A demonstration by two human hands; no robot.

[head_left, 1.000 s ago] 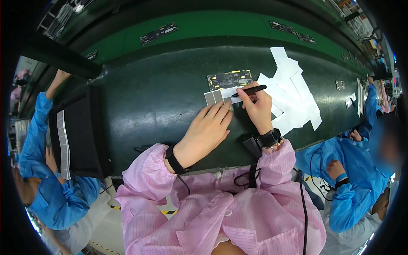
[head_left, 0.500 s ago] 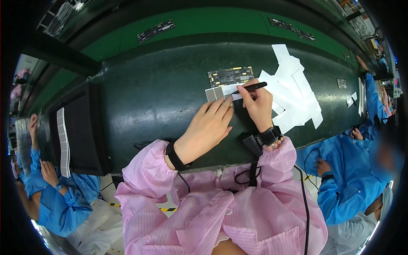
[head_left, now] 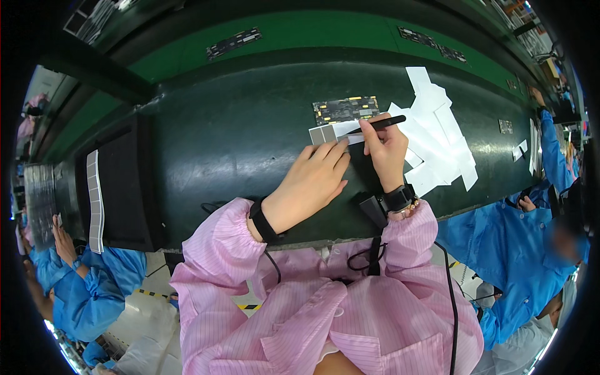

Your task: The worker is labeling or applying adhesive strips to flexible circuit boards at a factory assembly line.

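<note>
Here, left fingertips [head_left: 324, 151], slightly spread, overlap the label strip [head_left: 323, 134] — right hand [head_left: 386, 150] pinches tweezers [head_left: 390, 122].

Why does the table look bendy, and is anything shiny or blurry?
Head view: fisheye lens bends the edges of the table; head view: pale glare left of the left hand; head view: a co-worker's head is blurred, far right, while the black tool in the right hand looks clearer.

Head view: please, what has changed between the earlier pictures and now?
The co-worker on the left has lowered one raised arm. Your right hand still holds the black tweezers at the grey label strip; your left hand still touches it; the circuit board stays beyond.
</note>
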